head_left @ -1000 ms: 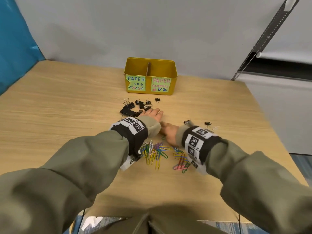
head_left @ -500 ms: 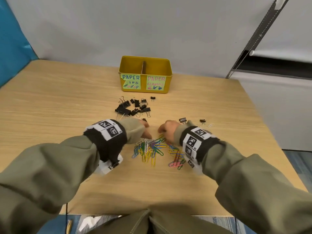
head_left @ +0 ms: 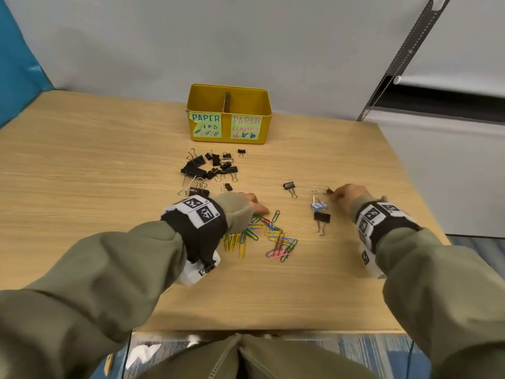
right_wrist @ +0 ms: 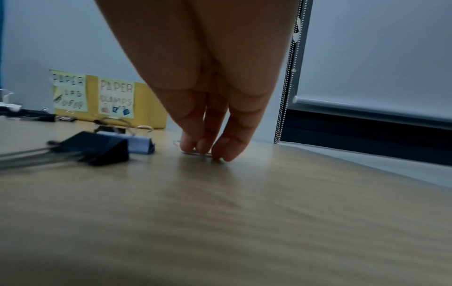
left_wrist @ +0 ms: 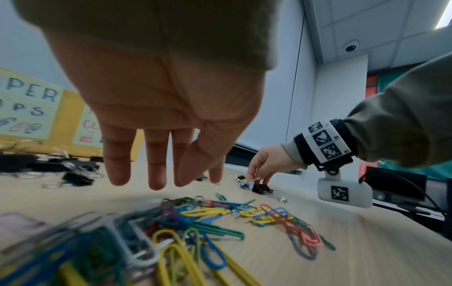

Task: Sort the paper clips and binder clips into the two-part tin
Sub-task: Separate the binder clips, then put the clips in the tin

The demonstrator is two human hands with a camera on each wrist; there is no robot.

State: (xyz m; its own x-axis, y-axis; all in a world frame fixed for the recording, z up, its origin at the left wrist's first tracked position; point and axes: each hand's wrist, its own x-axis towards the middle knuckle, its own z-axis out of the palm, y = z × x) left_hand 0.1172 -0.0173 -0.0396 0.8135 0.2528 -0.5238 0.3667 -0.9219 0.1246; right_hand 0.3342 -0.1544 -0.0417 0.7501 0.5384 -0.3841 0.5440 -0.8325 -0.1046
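Note:
The yellow two-part tin [head_left: 229,132] stands at the back of the table, labelled PAPER CLIPS on the left and PAPER CLAMPS on the right. Black binder clips [head_left: 210,168] lie in a heap in front of it. Coloured paper clips [head_left: 273,236] are spread near me. My left hand [head_left: 258,207] hovers over their far edge with straight fingers [left_wrist: 156,174], holding nothing. Further right, my right hand [head_left: 334,196] pinches a small metal clip [right_wrist: 198,153] that lies flat on the table. A blue binder clip [head_left: 319,206] and a black one [head_left: 322,216] lie just left of that hand.
One more black binder clip [head_left: 289,185] lies alone between the two hands. The wooden table [head_left: 82,187] ends close to my right wrist on the right and near my body in front. A grey wall stands behind the tin.
My right hand has moved right, away from the paper clip pile, down onto the small clip. The blue and black binder clips now show. My left hand stays at the pile.

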